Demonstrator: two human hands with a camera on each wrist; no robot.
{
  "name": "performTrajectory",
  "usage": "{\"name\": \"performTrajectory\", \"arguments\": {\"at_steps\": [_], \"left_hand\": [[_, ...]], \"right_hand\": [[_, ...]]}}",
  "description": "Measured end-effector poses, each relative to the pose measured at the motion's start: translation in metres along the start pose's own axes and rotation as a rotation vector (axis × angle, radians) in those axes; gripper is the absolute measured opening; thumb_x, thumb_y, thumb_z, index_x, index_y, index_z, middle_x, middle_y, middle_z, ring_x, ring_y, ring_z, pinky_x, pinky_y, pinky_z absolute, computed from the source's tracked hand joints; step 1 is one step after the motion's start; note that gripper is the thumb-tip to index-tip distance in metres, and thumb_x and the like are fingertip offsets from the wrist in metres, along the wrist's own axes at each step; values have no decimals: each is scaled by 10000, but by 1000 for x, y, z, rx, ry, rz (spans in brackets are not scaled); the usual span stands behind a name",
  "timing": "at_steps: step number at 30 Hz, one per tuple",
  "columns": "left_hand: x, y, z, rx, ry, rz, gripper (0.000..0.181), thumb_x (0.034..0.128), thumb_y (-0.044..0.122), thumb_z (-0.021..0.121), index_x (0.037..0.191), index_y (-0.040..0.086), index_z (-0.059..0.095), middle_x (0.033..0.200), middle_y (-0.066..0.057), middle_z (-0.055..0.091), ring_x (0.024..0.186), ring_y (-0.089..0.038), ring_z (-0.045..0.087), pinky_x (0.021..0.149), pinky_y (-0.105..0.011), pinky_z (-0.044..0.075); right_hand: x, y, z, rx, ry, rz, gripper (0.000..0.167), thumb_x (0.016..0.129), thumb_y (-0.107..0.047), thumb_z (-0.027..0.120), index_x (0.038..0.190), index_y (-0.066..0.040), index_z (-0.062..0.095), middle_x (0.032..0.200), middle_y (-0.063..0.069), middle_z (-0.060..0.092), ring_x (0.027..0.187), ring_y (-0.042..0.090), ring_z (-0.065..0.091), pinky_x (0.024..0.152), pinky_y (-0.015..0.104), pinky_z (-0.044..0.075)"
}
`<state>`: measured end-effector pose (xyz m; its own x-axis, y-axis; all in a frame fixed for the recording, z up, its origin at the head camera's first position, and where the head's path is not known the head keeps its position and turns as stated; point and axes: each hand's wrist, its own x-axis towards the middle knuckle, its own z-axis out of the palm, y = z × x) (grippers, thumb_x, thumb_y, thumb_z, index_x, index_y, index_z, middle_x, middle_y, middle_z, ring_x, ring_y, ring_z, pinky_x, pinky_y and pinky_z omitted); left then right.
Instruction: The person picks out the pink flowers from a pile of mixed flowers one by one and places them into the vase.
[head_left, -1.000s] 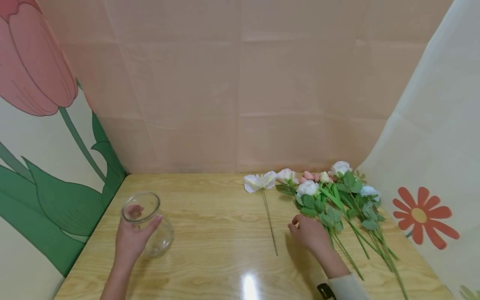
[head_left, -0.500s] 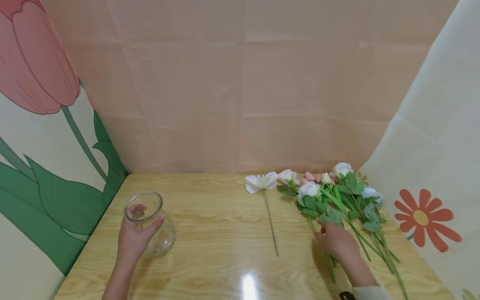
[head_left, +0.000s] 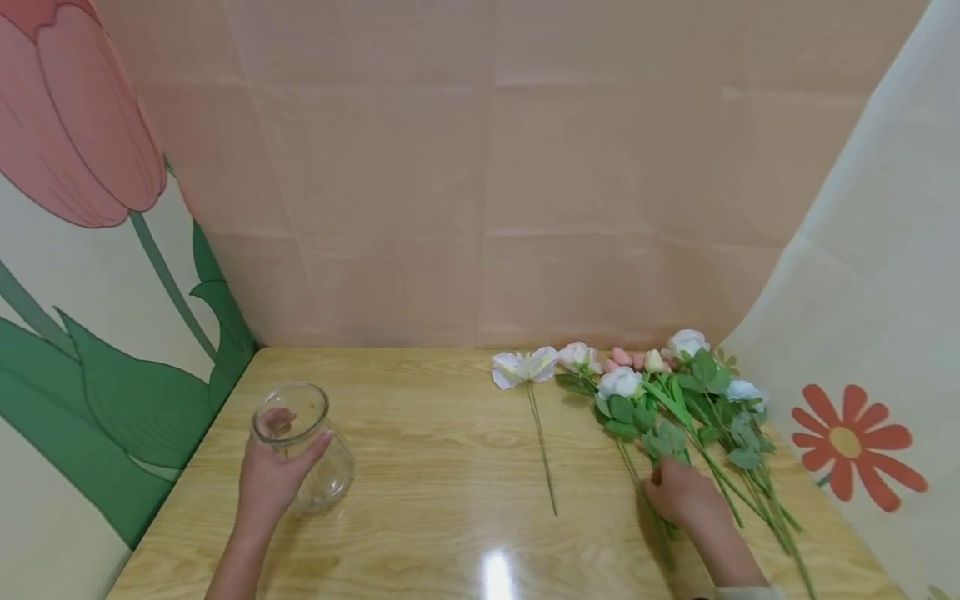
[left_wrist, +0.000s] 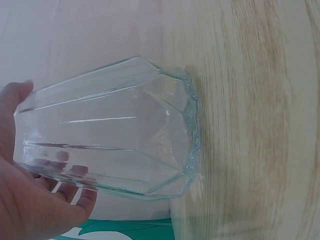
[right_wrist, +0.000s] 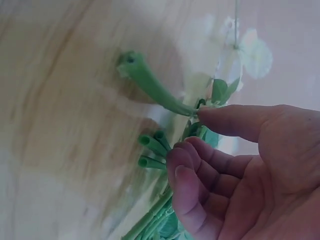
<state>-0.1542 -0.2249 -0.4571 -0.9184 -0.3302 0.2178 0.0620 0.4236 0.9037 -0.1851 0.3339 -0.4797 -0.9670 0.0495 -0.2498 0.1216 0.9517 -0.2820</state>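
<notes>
My left hand (head_left: 272, 475) grips a clear glass vase (head_left: 330, 479) near its round rim, at the left of the table. In the left wrist view the faceted vase (left_wrist: 115, 135) has its base at the wood, and fingertips show through the glass. My right hand (head_left: 684, 493) is low over the stems of the artificial flowers at the right. In the right wrist view its thumb tip meets one green stem (right_wrist: 155, 90); the fingers are loosely curled, with a gap between thumb and fingertips. Other stem ends (right_wrist: 150, 150) lie beside them.
Several white, pink and pale blue flowers with leaves (head_left: 630, 408) lie heaped at the back right. A single white flower (head_left: 525, 367) with a thin stem lies left of them. Behind the wooden table (head_left: 420, 450) hangs a pink backdrop (head_left: 480, 208).
My right hand has moved right and slightly toward me, from beside the heap to over the stems. The left hand has kept its grip on the vase.
</notes>
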Motion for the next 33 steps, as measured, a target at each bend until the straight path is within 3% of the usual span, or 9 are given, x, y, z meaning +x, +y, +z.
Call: {"name": "performTrajectory", "arguments": {"at_steps": [14,19,25,33], "left_hand": [[0,1,1,1,3,0,703,839,253,848,1335,4,417,1353,-222,503,1381,-470,416,1120,-649,341],[0,0,1,6,5,-3,702,837,252,849,1330,-2,419,1350,-227,504,1383,-474,413,1127,-648,330],[0,-2,1,-7,2,3,711,834,254,853,1333,0,415,1354,-227,502,1384,-464,414,1133,-632,330],[1,-2,1,-6,11,19,702,831,248,855,1326,2,422,1352,-229,509,1370,-453,429,1117,-624,338]], "right_hand": [[2,-5,9,12,-53,-29,232,984,-325,627,942,-97,640,908,26,647,741,206,557,600,385,456],[2,-8,9,-11,-14,-54,184,956,-270,628,922,-90,642,901,42,660,748,214,580,607,405,473],[2,-12,8,-9,27,-61,121,908,-220,601,845,-116,595,816,26,592,698,219,516,569,369,409],[-1,-15,4,17,41,-50,160,926,-207,575,794,-120,560,738,30,522,660,214,467,543,350,361]]}}
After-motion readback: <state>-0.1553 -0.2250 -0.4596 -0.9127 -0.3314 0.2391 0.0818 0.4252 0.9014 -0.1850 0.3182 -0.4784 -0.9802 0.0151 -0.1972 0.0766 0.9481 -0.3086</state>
